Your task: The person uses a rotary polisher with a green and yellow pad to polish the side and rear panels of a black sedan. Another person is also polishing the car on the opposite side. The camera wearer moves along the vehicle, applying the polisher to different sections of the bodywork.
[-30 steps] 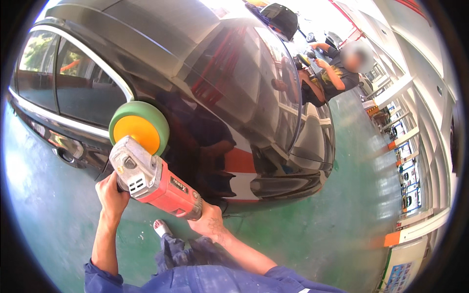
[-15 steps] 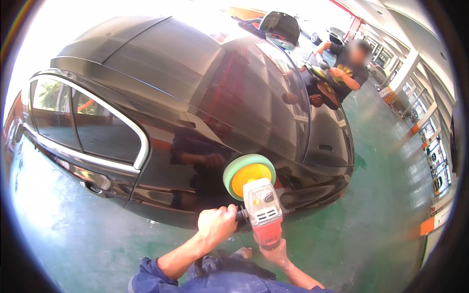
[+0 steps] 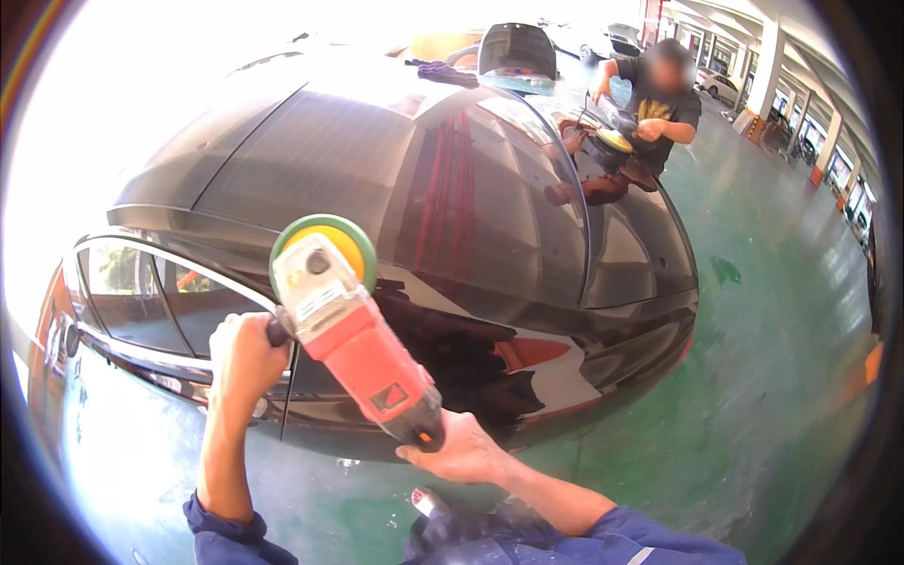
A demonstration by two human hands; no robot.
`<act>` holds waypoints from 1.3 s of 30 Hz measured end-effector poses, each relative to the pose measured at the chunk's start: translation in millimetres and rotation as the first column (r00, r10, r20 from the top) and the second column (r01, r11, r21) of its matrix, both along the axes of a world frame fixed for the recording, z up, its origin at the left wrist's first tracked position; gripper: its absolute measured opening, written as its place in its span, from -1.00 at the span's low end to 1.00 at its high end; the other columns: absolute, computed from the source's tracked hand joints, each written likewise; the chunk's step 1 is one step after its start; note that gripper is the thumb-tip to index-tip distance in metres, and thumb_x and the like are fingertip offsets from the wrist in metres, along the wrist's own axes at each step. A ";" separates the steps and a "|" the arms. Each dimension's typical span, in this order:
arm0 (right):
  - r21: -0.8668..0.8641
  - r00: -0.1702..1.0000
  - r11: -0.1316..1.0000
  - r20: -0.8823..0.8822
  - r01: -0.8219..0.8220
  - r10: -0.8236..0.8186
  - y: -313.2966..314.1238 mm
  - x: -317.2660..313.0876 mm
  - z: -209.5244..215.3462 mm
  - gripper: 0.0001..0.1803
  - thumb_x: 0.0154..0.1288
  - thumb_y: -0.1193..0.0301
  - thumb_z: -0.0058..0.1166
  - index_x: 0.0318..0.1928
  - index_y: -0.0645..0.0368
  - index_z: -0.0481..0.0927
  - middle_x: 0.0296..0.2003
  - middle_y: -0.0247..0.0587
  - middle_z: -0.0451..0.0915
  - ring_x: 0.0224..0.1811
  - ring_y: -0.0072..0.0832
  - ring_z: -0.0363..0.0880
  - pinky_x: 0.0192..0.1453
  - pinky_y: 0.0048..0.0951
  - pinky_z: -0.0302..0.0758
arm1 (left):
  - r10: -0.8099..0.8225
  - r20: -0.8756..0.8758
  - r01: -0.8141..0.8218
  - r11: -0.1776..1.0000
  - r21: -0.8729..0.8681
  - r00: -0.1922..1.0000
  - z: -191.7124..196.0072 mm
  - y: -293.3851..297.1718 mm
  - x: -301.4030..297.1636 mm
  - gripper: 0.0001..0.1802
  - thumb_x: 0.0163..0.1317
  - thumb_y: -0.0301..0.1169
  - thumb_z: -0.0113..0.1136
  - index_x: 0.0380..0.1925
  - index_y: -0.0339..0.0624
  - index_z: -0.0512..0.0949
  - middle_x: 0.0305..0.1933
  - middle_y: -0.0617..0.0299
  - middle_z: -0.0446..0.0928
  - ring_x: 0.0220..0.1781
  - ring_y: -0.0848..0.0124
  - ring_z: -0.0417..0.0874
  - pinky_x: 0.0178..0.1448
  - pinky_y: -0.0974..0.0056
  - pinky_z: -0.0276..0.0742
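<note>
- red and grey polisher [image 3: 353, 344] is in both our hands, held above the side of the black car [image 3: 377, 188].
- our left hand [image 3: 247, 353] is closed around the black side handle, just left of the grey head of the machine.
- our right hand [image 3: 461, 454] is clamped on the rear end of the red body, near its lower tip; the fingers wrap under it.
- the round pad [image 3: 330, 243], yellow with a green rim, sits at the front of the machine, close to the edge of the car roof above the side window [image 3: 141, 292]. we cannot tell if the pad touches the paint.
- the car body is shiny and shows dark reflections of us on the rear panel.
- another person [image 3: 659, 104] stands at the far side of the car and leans over it with a second polisher [image 3: 614, 141] that has a yellow pad.
- a dark cloth [image 3: 443, 71] lies on the roof, far from our hands.
- the floor [image 3: 753, 377] around the car is green.
- our sleeves are blue.
</note>
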State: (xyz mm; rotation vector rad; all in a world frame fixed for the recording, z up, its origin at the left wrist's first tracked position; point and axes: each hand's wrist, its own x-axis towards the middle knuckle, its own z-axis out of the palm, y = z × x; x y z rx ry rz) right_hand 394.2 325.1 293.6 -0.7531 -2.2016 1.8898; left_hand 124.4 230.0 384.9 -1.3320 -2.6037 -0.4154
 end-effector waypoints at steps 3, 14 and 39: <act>-0.045 0.995 0.995 0.043 0.088 -0.086 5.1 51.5 -8.7 -0.45 0.18 0.18 0.38 0.07 0.30 0.61 -0.15 0.06 0.73 -0.09 -0.28 0.73 0.09 -0.31 0.56 | -0.081 -0.072 0.071 0.989 -0.127 0.994 7.6 30.8 54.8 -0.81 -0.01 -0.30 0.37 -0.50 -0.21 0.69 -0.44 -0.13 0.65 -0.26 -0.09 0.72 -0.11 -0.04 0.63; -0.215 0.861 0.876 0.387 0.432 -0.330 31.6 265.8 -116.4 -0.57 0.19 0.25 0.42 -0.05 0.29 0.67 -0.35 -0.17 0.74 -0.31 -0.55 0.69 -0.17 -0.38 0.62 | -0.436 0.224 0.487 0.818 -0.306 0.872 -64.0 149.8 248.6 -0.77 0.03 -0.30 0.25 -0.55 -0.25 0.70 -0.52 -0.14 0.66 -0.45 -0.03 0.75 -0.32 0.01 0.70; 0.038 0.972 0.994 0.209 0.101 -0.107 -107.1 -146.3 89.8 -0.54 0.24 0.22 0.39 0.08 0.18 0.63 -0.35 -0.31 0.70 -0.35 -0.66 0.63 -0.18 -0.47 0.58 | -0.184 -0.454 0.136 0.981 -0.138 0.872 68.2 -50.1 -153.9 -0.76 -0.07 -0.48 0.32 -0.38 -0.12 0.47 -0.47 0.11 0.65 -0.41 0.05 0.74 -0.34 0.01 0.63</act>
